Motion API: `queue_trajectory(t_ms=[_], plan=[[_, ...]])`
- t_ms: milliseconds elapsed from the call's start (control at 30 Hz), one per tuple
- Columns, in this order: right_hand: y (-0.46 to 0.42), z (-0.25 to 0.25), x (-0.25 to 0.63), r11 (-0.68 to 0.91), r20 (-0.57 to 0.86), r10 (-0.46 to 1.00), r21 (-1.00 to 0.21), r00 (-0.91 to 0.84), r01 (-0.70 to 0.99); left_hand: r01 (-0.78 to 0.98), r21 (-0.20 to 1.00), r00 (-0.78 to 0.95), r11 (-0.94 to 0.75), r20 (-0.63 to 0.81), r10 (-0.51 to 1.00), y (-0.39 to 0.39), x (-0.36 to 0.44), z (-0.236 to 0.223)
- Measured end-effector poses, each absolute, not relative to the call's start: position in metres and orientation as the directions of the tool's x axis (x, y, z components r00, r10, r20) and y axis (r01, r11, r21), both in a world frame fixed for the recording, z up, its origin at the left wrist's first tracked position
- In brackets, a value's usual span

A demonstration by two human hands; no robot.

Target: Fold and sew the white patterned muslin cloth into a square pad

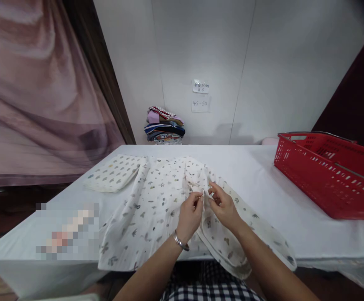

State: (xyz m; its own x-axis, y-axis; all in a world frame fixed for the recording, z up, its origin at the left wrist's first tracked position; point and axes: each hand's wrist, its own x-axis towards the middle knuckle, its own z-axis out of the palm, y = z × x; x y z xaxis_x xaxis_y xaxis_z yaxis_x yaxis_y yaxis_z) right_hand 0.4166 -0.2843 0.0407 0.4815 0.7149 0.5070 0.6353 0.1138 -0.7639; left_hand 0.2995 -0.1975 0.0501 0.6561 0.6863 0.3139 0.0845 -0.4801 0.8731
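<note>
A thin white cloth piece (pixel 159 209) with a small grey and brown leaf print is spread over the table and reaches past its front edge. My left hand (pixel 192 214), with a silver bracelet at the wrist, is closed in a pinch on a fold of it. Close beside, my right hand (pixel 224 205) has its fingers curled on the same gathered part. What lies right between the fingertips is too small to make out. Right of the hands the cloth hangs in loose layers. A folded white cloth (pixel 114 173) with a tree-like print lies at the back left.
A red plastic basket (pixel 313 179) stands on the white-covered table (pixel 253 167) at the right. Behind the table is a stack of folded fabrics (pixel 164 127). Two paper signs (pixel 200 103) are on the wall. A pink curtain (pixel 44 96) hangs left. A blurred-out patch covers the left front.
</note>
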Motion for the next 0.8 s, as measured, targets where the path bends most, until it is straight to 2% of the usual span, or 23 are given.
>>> queue_trajectory(t_ms=[233, 467, 633, 800], plan=[[-0.282, 0.033, 0.412, 0.080, 0.460, 0.653, -0.832, 0.602, 0.549, 0.092, 0.814, 0.642, -0.573, 0.391, 0.659, -0.206, 0.293, 0.049], [-0.283, 0.033, 0.411, 0.117, 0.445, 0.686, -0.848, 0.575, 0.516, 0.174, 0.707, 0.705, -0.685, 0.396, 0.588, -0.207, 0.294, 0.043], [-0.290, 0.037, 0.412, 0.101, 0.486, 0.698, -0.794, 0.526, 0.600, 0.170, 0.691, 0.727, -0.702, 0.393, 0.563, -0.208, 0.298, 0.042], [-0.298, 0.041, 0.412, 0.087, 0.538, 0.720, -0.696, 0.438, 0.713, 0.122, 0.727, 0.723, -0.676, 0.401, 0.562, -0.211, 0.299, 0.043]])
